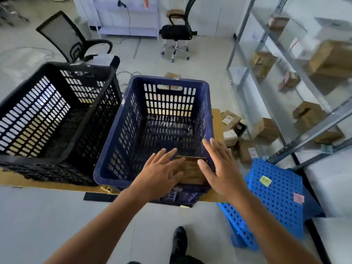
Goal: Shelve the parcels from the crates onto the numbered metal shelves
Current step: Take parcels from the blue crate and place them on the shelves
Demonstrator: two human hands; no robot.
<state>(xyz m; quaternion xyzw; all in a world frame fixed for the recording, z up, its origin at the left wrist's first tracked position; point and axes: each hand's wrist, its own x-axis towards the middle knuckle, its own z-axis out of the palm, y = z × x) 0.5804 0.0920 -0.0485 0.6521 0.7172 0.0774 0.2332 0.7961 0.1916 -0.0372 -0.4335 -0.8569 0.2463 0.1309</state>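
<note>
left crate (34, 119) beside right crate (167, 79) | parcel (192, 170) in right crate, near corner | shelves (312, 137) right, holding boxes (331, 58) | chairs (177, 31) behind crates

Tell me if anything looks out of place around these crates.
Yes. Several parcels lie in a loose heap on the floor between the navy crate and the shelf, neither crated nor shelved. Beside them a light blue crate looks tipped over.

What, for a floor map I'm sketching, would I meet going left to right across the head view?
Black crate → dark blue crate → metal shelves.
</note>
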